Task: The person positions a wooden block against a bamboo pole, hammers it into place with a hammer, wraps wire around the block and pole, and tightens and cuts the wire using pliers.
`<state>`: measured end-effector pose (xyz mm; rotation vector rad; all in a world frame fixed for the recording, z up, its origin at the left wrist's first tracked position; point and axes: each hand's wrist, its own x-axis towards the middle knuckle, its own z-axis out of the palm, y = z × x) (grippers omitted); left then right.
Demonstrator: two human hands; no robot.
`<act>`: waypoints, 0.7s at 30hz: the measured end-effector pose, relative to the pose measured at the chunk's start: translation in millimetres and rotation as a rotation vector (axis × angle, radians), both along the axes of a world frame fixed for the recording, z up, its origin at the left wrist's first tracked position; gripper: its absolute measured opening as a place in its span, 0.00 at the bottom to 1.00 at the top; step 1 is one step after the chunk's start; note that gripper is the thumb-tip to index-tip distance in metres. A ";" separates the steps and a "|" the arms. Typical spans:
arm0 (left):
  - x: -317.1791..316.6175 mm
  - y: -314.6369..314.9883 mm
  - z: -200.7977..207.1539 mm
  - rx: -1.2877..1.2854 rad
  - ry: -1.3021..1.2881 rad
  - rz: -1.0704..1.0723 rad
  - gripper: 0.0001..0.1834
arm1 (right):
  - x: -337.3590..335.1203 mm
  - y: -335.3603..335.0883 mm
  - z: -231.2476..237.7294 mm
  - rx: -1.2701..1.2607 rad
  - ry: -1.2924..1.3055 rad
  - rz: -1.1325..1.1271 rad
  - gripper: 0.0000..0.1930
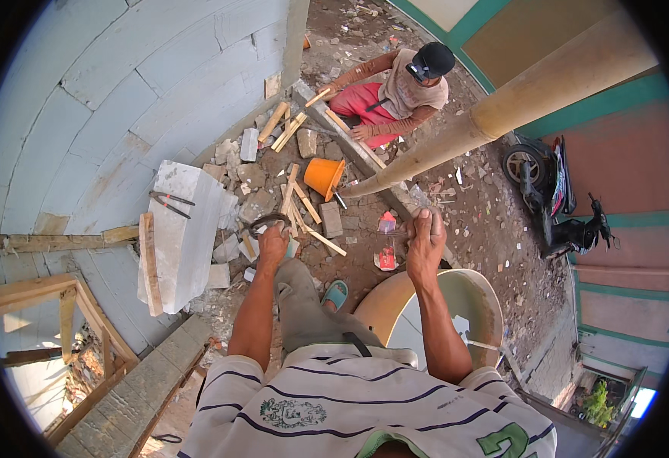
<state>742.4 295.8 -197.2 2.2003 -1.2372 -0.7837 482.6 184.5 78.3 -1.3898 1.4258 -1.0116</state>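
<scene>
My left hand [274, 238] is closed around a dark looped coil [266, 221], held above the rubble and wood offcuts. Out to the right, my right hand [424, 243] is also closed, its thumb pressed against the fingers; whatever it may pinch is too small to make out. Between and beyond my hands, an orange bucket [324, 179] lies tipped among bricks and wooden strips [305, 203]. Red-handled pincers [172, 203] rest on a stack of pale blocks [185, 252] to the left.
A co-worker [407, 95] crouches beyond a low concrete beam [365, 156], hands at wooden pieces. A thick bamboo pole [495, 114] slants across the right. A large round tub [487, 298] stands close on my right; a motorbike [556, 191] is parked farther off. Block wall [128, 99] on the left.
</scene>
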 end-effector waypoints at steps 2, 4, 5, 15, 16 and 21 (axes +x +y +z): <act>4.9 -36.6 -1.7 0.079 -0.007 0.023 0.21 | -15.2 -14.5 -5.1 -0.037 -0.011 -0.022 0.18; 20.0 -38.2 -25.3 0.014 -0.143 0.042 0.19 | -17.4 -17.7 -1.5 -0.096 0.010 0.023 0.18; 30.4 -40.8 -37.8 0.046 -0.166 0.034 0.20 | -12.2 -14.4 7.4 -0.049 0.081 0.027 0.18; -59.4 -66.8 186.9 -0.355 0.709 -0.172 0.50 | -29.5 8.2 -15.7 -0.312 0.398 0.329 0.15; -72.1 -61.9 226.4 -0.343 0.603 -0.373 0.54 | -22.5 11.6 -7.5 -0.351 0.378 0.347 0.15; -133.6 -62.9 238.2 -0.348 0.713 -0.572 0.35 | -34.6 18.5 52.0 -0.169 0.130 0.353 0.19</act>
